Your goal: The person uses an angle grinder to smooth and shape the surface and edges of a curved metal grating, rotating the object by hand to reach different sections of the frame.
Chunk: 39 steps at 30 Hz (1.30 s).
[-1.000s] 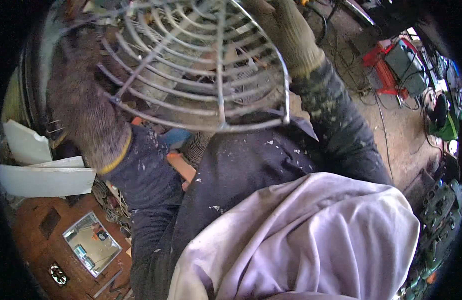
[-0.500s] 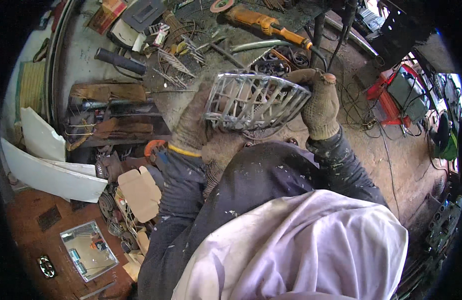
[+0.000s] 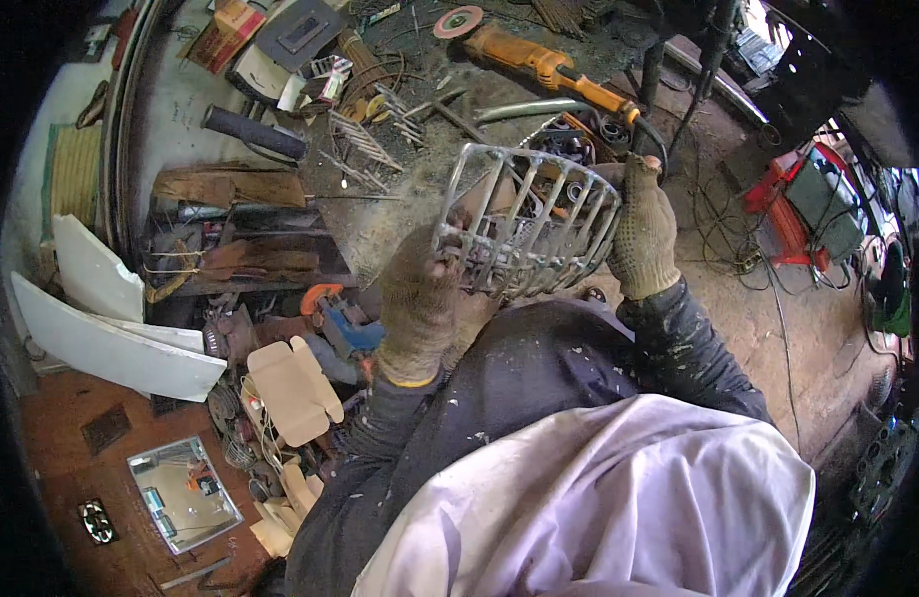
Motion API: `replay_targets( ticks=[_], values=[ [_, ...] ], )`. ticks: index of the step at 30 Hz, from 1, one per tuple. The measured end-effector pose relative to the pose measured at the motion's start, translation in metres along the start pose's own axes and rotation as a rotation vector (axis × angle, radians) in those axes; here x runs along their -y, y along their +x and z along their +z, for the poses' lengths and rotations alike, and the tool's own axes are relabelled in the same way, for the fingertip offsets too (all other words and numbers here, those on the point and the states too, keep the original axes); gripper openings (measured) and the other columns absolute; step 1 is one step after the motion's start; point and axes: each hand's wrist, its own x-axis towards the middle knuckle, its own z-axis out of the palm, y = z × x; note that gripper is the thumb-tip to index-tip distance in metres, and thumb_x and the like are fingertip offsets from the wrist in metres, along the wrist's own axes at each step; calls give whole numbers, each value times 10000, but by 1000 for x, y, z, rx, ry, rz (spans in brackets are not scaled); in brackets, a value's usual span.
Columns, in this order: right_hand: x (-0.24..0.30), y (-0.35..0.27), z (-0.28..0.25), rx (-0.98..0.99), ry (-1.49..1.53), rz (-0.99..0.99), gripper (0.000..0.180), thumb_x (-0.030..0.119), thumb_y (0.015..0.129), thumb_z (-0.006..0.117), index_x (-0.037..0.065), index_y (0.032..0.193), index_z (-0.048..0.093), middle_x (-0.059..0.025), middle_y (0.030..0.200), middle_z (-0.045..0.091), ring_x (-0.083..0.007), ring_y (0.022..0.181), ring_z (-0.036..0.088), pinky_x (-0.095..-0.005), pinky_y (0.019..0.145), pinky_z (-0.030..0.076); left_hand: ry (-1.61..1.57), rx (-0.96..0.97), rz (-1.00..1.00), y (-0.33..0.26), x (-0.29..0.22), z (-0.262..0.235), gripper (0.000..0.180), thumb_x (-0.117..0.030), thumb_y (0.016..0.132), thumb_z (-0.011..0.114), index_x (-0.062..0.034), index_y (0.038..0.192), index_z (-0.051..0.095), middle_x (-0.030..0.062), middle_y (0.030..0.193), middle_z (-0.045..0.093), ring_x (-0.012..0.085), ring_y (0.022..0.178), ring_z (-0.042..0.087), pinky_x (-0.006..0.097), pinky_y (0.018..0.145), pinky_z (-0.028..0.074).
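Observation:
Between my two gloved hands is a curved metal rack (image 3: 527,221) made of silvery bars, with gaps through which the clutter behind shows. My left hand (image 3: 420,294), in a dirty knit glove with a yellow cuff edge, grips the rack's lower left end. On the other side my right hand (image 3: 643,229), in a dotted glove, is closed round the right end, its thumb pointing up. The rack is held in the air above my knees, tilted so its bars face me. Some fingers of both hands are hidden behind the bars.
An orange angle grinder (image 3: 524,58) with a disc lies on the bench beyond the rack. Metal rods (image 3: 365,141) and a black tube (image 3: 253,133) lie left of it. A red and grey machine (image 3: 803,214) with trailing cables stands right. White curved panels (image 3: 116,333) lean at left.
My left hand has shifted right and down along the rack's left end. The rack has turned, so its bars now stand more upright and face me more. My right hand keeps its hold.

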Motion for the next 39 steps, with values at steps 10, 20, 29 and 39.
replay_targets(
  ticks=[10,20,29,39],
  values=[
    [15,-10,20,201,-40,84,742,544,1111,220,-11,1165,710,-101,1003,744,-179,856,701,-294,816,556,-261,-360,-146,-4,37,-8,197,-226,1031,596,-32,1008,619,74,913,634,185,758,599,364,677,483],
    [-24,6,41,587,176,98,673,481,1124,210,-36,1336,584,-130,1215,678,-227,1088,671,-346,1002,518,-137,-524,-129,38,37,-85,256,-302,1021,616,-49,1012,650,49,913,670,161,780,647,331,675,534],
    [-31,5,61,796,82,95,645,508,1069,452,-56,1357,574,-158,1297,641,-242,1219,588,-377,1093,417,247,-654,201,49,67,-133,264,-274,987,655,-13,1005,691,84,911,700,175,771,646,331,676,513],
    [-45,9,80,797,-68,83,582,465,1070,480,-44,1317,617,-145,1295,656,-224,1225,583,-355,1081,421,568,-612,272,47,54,-137,267,-245,967,662,15,931,710,138,827,701,260,728,655,387,676,495]
  ],
)
